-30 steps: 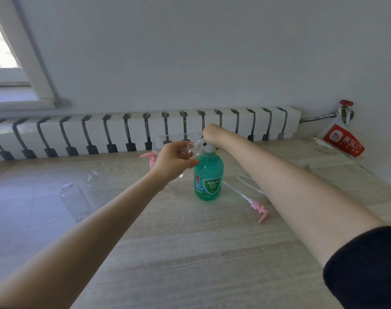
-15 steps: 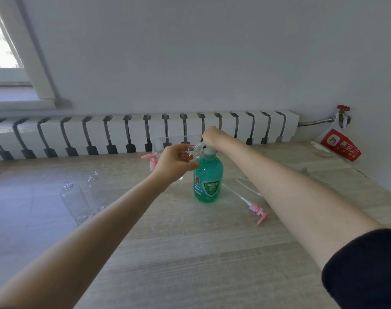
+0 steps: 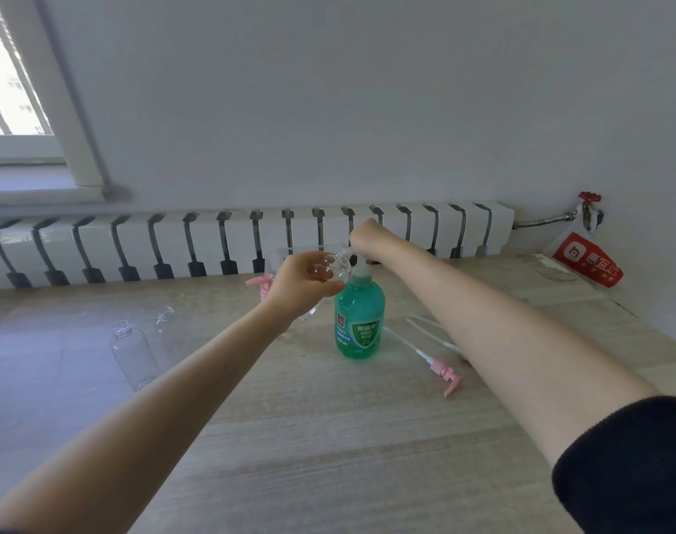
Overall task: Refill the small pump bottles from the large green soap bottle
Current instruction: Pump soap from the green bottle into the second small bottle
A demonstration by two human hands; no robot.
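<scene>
The large green soap bottle [image 3: 359, 321] stands upright in the middle of the wooden table [image 3: 328, 437]. My right hand [image 3: 371, 238] sits on top of its white pump head, fingers bent over it. My left hand [image 3: 303, 285] grips a small clear bottle [image 3: 336, 264], tilted with its open neck up against the pump spout. Two more small clear bottles without caps stand at the left, one [image 3: 134, 356] nearer and one [image 3: 166, 325] behind it. A pink pump top [image 3: 442, 373] with its tube lies right of the green bottle; another pink pump [image 3: 261, 283] shows behind my left hand.
A white radiator [image 3: 251, 240] runs along the wall behind the table. A red and white bag [image 3: 586, 264] hangs from a red valve [image 3: 589, 198] at the far right. A window [image 3: 12, 90] is at the upper left.
Both hands keep their hold by the pump head; the view has shifted slightly, and the bottles on the table have not moved.
</scene>
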